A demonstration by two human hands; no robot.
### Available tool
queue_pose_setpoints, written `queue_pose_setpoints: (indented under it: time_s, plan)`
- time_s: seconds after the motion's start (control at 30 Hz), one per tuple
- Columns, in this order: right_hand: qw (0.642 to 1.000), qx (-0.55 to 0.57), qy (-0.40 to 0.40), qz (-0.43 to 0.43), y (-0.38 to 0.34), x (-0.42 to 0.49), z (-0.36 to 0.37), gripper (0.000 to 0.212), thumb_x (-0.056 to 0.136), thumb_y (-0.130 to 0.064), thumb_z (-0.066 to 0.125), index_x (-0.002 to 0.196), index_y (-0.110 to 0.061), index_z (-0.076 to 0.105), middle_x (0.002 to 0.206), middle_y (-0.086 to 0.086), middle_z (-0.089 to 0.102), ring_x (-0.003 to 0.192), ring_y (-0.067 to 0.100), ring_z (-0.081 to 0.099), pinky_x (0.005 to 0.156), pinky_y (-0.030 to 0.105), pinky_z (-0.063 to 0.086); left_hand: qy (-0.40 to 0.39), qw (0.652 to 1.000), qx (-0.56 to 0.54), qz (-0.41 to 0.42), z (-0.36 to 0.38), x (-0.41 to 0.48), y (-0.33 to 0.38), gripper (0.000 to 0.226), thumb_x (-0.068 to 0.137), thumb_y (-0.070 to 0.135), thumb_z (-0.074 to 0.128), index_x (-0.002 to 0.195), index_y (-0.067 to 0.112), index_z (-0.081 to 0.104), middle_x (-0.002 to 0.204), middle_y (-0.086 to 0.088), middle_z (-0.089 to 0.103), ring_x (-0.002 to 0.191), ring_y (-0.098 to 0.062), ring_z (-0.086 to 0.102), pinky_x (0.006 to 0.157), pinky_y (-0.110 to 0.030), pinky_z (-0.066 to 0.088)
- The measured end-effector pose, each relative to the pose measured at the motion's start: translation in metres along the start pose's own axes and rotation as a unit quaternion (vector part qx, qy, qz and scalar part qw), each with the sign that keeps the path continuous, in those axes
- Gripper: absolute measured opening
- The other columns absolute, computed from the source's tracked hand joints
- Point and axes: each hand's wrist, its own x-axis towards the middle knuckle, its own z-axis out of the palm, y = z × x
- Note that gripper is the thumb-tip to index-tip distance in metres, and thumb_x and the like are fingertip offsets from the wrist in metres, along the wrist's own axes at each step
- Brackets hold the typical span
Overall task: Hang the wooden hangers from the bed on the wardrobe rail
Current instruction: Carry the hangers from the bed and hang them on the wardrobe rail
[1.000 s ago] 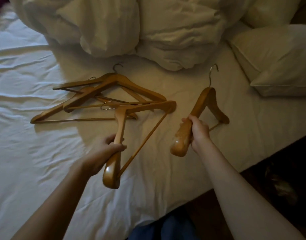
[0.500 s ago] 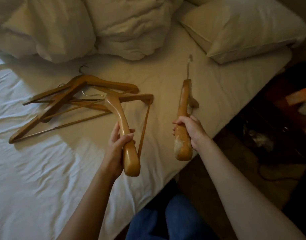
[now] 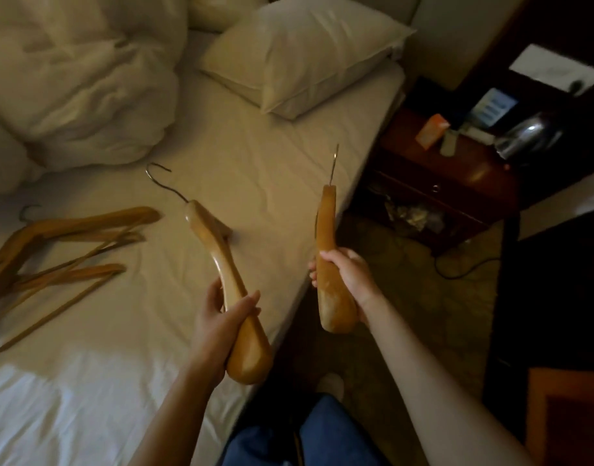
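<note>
Both tan wooden hangers have been lifted off the white-sheeted bed (image 3: 255,169) since earlier. The left hand (image 3: 218,317) clenches one hanger (image 3: 221,264), the right hand (image 3: 347,280) another (image 3: 327,237); remaining hangers (image 3: 63,250) lie far left.

A pillow (image 3: 302,52) lies beside a crumpled duvet (image 3: 80,79). Past the pillow stands a dark nightstand (image 3: 457,183), bearing a kettle (image 3: 527,136) and an orange box (image 3: 433,131).
</note>
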Motion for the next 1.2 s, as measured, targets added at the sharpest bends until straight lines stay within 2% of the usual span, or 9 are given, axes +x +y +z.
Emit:
queue_pose_setpoints:
  time_s: [0.2, 0.33, 0.43, 0.6, 0.7, 0.77, 0.87, 1.03, 1.2]
  plan:
    - [0.999, 0.033, 0.017, 0.020, 0.018, -0.027, -0.093, 0.010, 0.091, -0.032, 0.053, 0.086, -0.024, 0.055, 0.082, 0.006, 0.064, 0.070, 0.016, 0.064, 0.059, 0.027, 0.052, -0.096, 0.990, 0.106, -0.004, 0.066, -0.022, -0.012, 0.077, 0.061, 0.049, 0.075, 0.129, 0.037, 0.042, 0.120, -0.002, 0.057, 0.100, -0.024, 0.064, 0.086, -0.044, 0.055]
    - [0.997, 0.053, 0.032, 0.048, 0.045, -0.045, -0.149, 0.017, 0.090, -0.039, 0.053, 0.093, -0.023, 0.058, 0.089, 0.005, 0.065, 0.074, 0.014, 0.063, 0.056, 0.025, 0.050, -0.130, 0.979, 0.156, -0.007, 0.123, -0.037, -0.022, 0.043, 0.082, 0.026, 0.067, 0.121, 0.028, 0.048, 0.097, -0.001, 0.062, 0.068, 0.001, 0.067, 0.056, -0.016, 0.054]
    - [0.991, 0.085, 0.067, 0.080, 0.068, -0.056, -0.183, 0.047, 0.081, -0.046, 0.061, 0.120, -0.020, 0.054, 0.113, 0.009, 0.063, 0.097, 0.024, 0.063, 0.076, 0.036, 0.053, -0.148, 0.969, 0.197, 0.002, 0.164, -0.048, -0.032, 0.034, 0.086, 0.019, 0.063, 0.118, 0.018, 0.053, 0.081, 0.003, 0.059, 0.048, 0.010, 0.060, 0.043, -0.007, 0.046]
    - [0.976, 0.133, 0.117, 0.126, 0.104, -0.077, -0.234, 0.037, 0.083, -0.037, 0.064, 0.114, -0.022, 0.051, 0.098, 0.003, 0.059, 0.084, 0.018, 0.058, 0.066, 0.030, 0.047, -0.213, 0.939, 0.266, -0.041, 0.207, -0.055, -0.057, 0.045, 0.082, 0.036, 0.063, 0.123, 0.018, 0.058, 0.092, 0.003, 0.068, 0.077, -0.009, 0.066, 0.066, -0.024, 0.056]
    - [0.959, 0.172, 0.157, 0.161, 0.128, -0.086, -0.256, 0.027, 0.082, -0.033, 0.066, 0.102, -0.019, 0.056, 0.082, 0.000, 0.061, 0.070, 0.013, 0.060, 0.056, 0.026, 0.046, -0.264, 0.914, 0.304, -0.048, 0.228, -0.061, -0.072, 0.031, 0.087, 0.030, 0.059, 0.117, 0.024, 0.056, 0.090, 0.008, 0.063, 0.076, -0.006, 0.061, 0.049, -0.008, 0.046]
    - [0.943, 0.225, 0.186, 0.157, 0.140, -0.092, -0.263, 0.016, 0.082, -0.028, 0.067, 0.090, -0.017, 0.060, 0.071, -0.002, 0.064, 0.062, 0.011, 0.062, 0.054, 0.024, 0.048, -0.301, 0.893, 0.327, -0.071, 0.245, -0.065, -0.074, 0.027, 0.089, 0.027, 0.056, 0.116, 0.026, 0.053, 0.090, 0.006, 0.062, 0.076, -0.008, 0.060, 0.045, -0.007, 0.045]
    - [0.910, 0.315, 0.227, 0.149, 0.147, -0.096, -0.275, 0.028, 0.082, -0.024, 0.067, 0.107, -0.012, 0.061, 0.094, 0.005, 0.067, 0.081, 0.018, 0.064, 0.065, 0.028, 0.051, -0.343, 0.868, 0.342, -0.105, 0.279, -0.059, -0.073, 0.017, 0.089, 0.026, 0.056, 0.105, 0.029, 0.056, 0.094, -0.001, 0.063, 0.079, -0.015, 0.061, 0.056, -0.019, 0.050]
    - [0.839, 0.445, 0.278, 0.141, 0.138, -0.088, -0.305, 0.012, 0.087, -0.017, 0.059, 0.079, -0.009, 0.061, 0.080, 0.010, 0.062, 0.075, 0.023, 0.060, 0.075, 0.033, 0.049, -0.400, 0.813, 0.409, -0.105, 0.344, -0.036, -0.073, 0.018, 0.091, 0.024, 0.052, 0.109, 0.027, 0.054, 0.091, 0.001, 0.062, 0.078, -0.013, 0.058, 0.061, -0.023, 0.045]
    - [0.748, 0.529, 0.379, 0.133, 0.121, -0.083, -0.327, 0.038, 0.080, -0.020, 0.066, 0.115, -0.005, 0.062, 0.103, 0.014, 0.067, 0.092, 0.029, 0.063, 0.077, 0.037, 0.053, -0.470, 0.725, 0.494, -0.095, 0.411, -0.017, -0.071, 0.031, 0.089, 0.026, 0.055, 0.115, 0.011, 0.062, 0.107, -0.015, 0.067, 0.093, -0.029, 0.063, 0.084, -0.040, 0.051]
